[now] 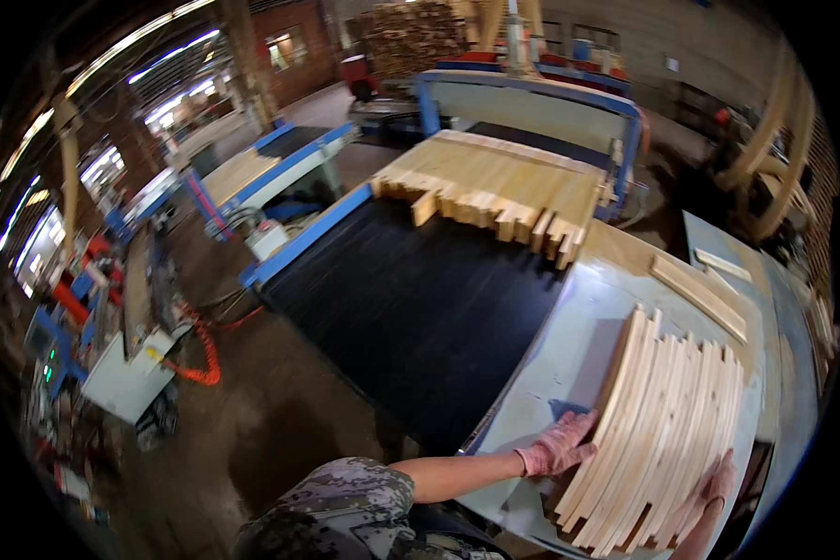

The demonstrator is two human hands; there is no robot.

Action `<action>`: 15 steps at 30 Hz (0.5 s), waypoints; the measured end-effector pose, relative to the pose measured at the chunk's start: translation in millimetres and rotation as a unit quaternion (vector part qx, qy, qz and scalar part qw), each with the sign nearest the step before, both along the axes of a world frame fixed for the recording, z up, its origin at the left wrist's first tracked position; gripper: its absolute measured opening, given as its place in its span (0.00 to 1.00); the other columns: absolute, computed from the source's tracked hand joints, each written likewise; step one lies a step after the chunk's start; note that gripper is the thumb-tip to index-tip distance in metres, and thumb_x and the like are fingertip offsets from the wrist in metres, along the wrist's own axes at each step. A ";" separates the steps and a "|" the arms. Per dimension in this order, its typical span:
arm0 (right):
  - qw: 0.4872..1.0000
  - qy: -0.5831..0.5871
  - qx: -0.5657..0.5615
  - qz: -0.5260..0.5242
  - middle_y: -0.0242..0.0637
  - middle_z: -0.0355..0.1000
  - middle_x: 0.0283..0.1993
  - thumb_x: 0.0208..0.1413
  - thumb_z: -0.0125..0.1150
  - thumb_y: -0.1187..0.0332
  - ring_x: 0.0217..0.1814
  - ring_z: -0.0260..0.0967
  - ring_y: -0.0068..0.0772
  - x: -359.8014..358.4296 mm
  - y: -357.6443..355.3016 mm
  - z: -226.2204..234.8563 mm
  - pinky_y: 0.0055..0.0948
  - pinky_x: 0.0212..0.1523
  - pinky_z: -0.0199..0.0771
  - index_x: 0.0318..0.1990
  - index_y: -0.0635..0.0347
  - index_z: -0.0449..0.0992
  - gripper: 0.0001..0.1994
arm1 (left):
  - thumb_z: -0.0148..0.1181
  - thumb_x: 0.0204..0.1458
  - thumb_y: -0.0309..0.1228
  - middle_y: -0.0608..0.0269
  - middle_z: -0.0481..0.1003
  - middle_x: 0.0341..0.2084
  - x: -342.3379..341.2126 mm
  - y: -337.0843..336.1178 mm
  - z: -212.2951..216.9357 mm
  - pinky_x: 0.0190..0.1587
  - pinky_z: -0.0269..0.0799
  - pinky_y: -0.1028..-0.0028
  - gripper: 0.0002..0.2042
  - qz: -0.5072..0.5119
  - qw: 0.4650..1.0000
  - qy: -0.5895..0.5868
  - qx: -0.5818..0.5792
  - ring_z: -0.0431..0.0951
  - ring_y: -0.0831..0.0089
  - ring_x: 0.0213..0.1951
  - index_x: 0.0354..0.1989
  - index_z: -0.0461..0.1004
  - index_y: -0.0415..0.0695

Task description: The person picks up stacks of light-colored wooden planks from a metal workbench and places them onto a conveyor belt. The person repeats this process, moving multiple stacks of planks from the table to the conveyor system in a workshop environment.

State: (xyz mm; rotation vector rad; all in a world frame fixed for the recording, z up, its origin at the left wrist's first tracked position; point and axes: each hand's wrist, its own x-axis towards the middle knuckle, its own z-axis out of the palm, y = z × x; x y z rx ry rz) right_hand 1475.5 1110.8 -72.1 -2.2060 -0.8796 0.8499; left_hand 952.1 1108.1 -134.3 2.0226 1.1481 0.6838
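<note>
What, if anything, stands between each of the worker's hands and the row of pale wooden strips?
Nothing visible. The left hand is at the left edge of the wooden strips, and the right hand is at their right edge. The loose boards lie beyond the far end, away from both hands.

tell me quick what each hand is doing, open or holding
Left hand: open, at the left side of the wooden strips.
Right hand: at the strips' right side; open or closed cannot be told.
</note>
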 end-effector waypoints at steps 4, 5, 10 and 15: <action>1.000 0.004 0.000 0.003 0.53 0.78 0.60 0.73 0.47 0.37 0.57 0.79 0.46 2.2 13.9 -14.8 0.39 0.58 0.77 0.68 0.70 0.73 0.39 | 0.48 0.68 0.58 0.29 0.56 0.75 -5.2 -1.3 29.0 0.82 0.38 0.51 0.46 -0.015 0.998 0.049 -0.045 0.52 0.36 0.78 0.82 0.41 0.35; 1.000 0.008 0.002 0.002 0.52 0.78 0.59 0.73 0.48 0.37 0.56 0.79 0.46 -3.4 14.0 -14.0 0.39 0.58 0.77 0.67 0.71 0.73 0.39 | 0.48 0.68 0.58 0.29 0.56 0.75 -4.3 -1.9 26.2 0.82 0.38 0.51 0.47 -0.006 0.998 0.052 -0.046 0.52 0.36 0.78 0.82 0.41 0.35; 1.000 0.017 0.002 0.002 0.50 0.79 0.56 0.72 0.49 0.36 0.54 0.79 0.43 -59.6 18.9 -6.2 0.38 0.56 0.78 0.64 0.71 0.75 0.39 | 0.55 0.65 0.55 0.29 0.53 0.77 -1.9 -4.0 16.8 0.82 0.36 0.50 0.48 -0.019 0.999 0.015 -0.031 0.49 0.38 0.80 0.82 0.41 0.35; 0.999 0.042 0.010 0.001 0.48 0.80 0.53 0.72 0.51 0.36 0.51 0.79 0.40 -98.8 9.7 -6.0 0.38 0.54 0.79 0.61 0.72 0.77 0.39 | 0.45 0.66 0.65 0.34 0.47 0.80 -3.5 -1.3 28.7 0.83 0.33 0.52 0.50 0.013 0.993 0.013 -0.116 0.44 0.37 0.81 0.83 0.39 0.37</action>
